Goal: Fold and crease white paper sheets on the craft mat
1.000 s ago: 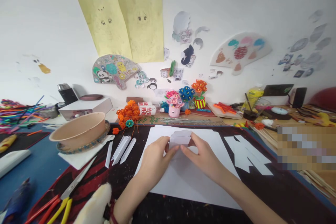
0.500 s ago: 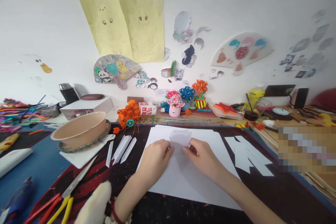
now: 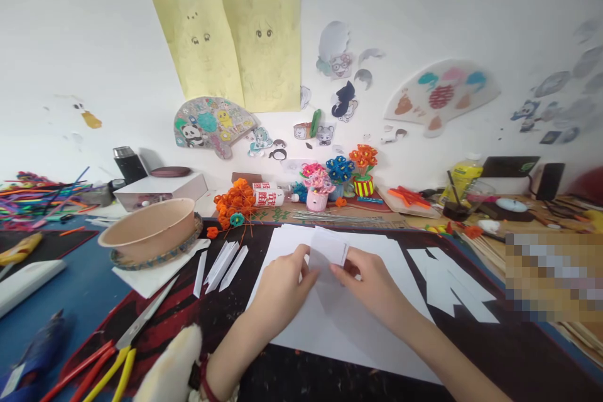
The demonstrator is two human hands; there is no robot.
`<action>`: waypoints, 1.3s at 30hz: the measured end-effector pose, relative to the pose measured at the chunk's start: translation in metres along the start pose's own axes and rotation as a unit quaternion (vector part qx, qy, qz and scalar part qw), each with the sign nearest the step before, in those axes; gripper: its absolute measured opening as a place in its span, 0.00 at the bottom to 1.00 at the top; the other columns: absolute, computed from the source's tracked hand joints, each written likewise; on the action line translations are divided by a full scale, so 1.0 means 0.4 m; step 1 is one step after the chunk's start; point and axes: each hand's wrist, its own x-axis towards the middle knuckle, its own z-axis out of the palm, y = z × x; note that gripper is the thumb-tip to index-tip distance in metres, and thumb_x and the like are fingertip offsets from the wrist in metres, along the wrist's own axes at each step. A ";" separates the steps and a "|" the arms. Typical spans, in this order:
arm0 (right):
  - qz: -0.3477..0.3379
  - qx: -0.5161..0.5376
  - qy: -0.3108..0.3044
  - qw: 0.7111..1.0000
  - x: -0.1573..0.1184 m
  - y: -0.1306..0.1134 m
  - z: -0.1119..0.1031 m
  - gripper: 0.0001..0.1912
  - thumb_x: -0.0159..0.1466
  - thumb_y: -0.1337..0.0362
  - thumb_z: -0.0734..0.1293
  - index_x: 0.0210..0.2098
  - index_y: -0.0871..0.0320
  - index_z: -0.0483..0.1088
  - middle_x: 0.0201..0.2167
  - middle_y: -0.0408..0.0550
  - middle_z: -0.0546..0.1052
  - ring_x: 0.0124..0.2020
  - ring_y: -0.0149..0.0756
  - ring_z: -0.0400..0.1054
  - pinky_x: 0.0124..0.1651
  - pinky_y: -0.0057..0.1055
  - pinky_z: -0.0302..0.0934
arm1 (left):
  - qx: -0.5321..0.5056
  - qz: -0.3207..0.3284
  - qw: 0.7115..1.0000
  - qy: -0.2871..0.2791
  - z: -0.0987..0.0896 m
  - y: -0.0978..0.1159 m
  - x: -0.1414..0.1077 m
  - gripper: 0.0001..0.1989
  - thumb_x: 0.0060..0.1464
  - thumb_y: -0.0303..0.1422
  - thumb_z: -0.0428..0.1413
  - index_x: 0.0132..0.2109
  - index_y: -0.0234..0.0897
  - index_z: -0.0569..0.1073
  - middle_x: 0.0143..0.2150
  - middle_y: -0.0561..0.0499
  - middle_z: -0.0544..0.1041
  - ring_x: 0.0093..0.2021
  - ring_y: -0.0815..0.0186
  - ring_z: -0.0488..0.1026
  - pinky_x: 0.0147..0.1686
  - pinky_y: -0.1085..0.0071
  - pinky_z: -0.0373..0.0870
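Between my two hands stands a small piece of white paper (image 3: 328,250), raised over a stack of white sheets (image 3: 362,333) on the dark mat. My left hand (image 3: 288,276) pinches its left edge between thumb and fingers. On the right edge, my right hand (image 3: 362,273) grips it the same way; some fingertips are hidden behind the paper. Several narrow folded paper strips (image 3: 221,267) lie left of the stack. To the right of it are flat cut paper pieces (image 3: 455,286).
Scissors (image 3: 136,326) with red and yellow handles lie at left, near a blue glue gun (image 3: 38,352). A beige bowl (image 3: 148,232) stands behind them. Orange pipe-cleaner flowers (image 3: 238,201) and small flower pots (image 3: 316,200) line the back. A yellow bottle (image 3: 464,176) stands back right.
The small paper has tilted and turned between my hands, its face now showing more upright. Both hands stay on it. The whole view has shifted slightly.
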 end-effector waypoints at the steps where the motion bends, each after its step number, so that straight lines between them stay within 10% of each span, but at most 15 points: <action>1: -0.003 -0.001 -0.011 1.000 0.000 0.003 0.001 0.08 0.59 0.64 0.62 0.32 0.57 0.72 0.26 0.46 0.75 0.28 0.38 0.67 0.30 0.31 0.57 | 0.010 -0.008 1.000 -0.001 -0.002 0.000 0.000 0.05 0.58 0.34 0.50 0.39 0.39 0.67 0.32 0.51 0.78 0.28 0.64 0.71 0.26 0.73 0.52; 19: 0.023 -0.011 -0.058 0.998 0.001 0.011 0.011 0.07 0.58 0.66 0.62 0.31 0.58 0.72 0.25 0.45 0.75 0.27 0.36 0.67 0.29 0.29 0.58 | 0.118 -0.003 0.993 -0.023 -0.005 0.017 -0.006 0.08 0.59 0.36 0.49 0.38 0.38 0.70 0.33 0.50 0.79 0.32 0.58 0.75 0.28 0.70 0.60; 27: 0.040 -0.044 -0.044 0.997 0.001 0.006 0.013 0.09 0.60 0.64 0.61 0.24 0.58 0.64 0.22 0.44 0.70 0.23 0.33 0.63 0.26 0.28 0.52 | 0.187 0.157 0.953 0.181 0.003 0.020 -0.012 0.29 0.59 0.25 0.47 0.66 0.33 0.49 0.59 0.40 0.67 0.56 0.56 0.66 0.50 0.60 0.63; 31: 0.047 -0.041 -0.041 0.997 -0.002 0.010 0.016 0.09 0.60 0.64 0.61 0.23 0.57 0.62 0.21 0.44 0.70 0.23 0.34 0.64 0.26 0.28 0.53 | 0.216 0.199 0.940 0.176 0.004 0.023 -0.015 0.29 0.58 0.22 0.46 0.65 0.39 0.52 0.63 0.42 0.63 0.58 0.57 0.64 0.52 0.59 0.61; 39: 0.045 -0.029 -0.046 0.998 -0.003 0.003 0.017 0.10 0.61 0.64 0.61 0.23 0.57 0.63 0.21 0.45 0.72 0.24 0.35 0.66 0.28 0.29 0.55 | 0.067 0.094 0.976 0.185 0.006 0.023 -0.012 0.26 0.59 0.31 0.49 0.63 0.36 0.57 0.58 0.40 0.68 0.49 0.57 0.71 0.47 0.61 0.65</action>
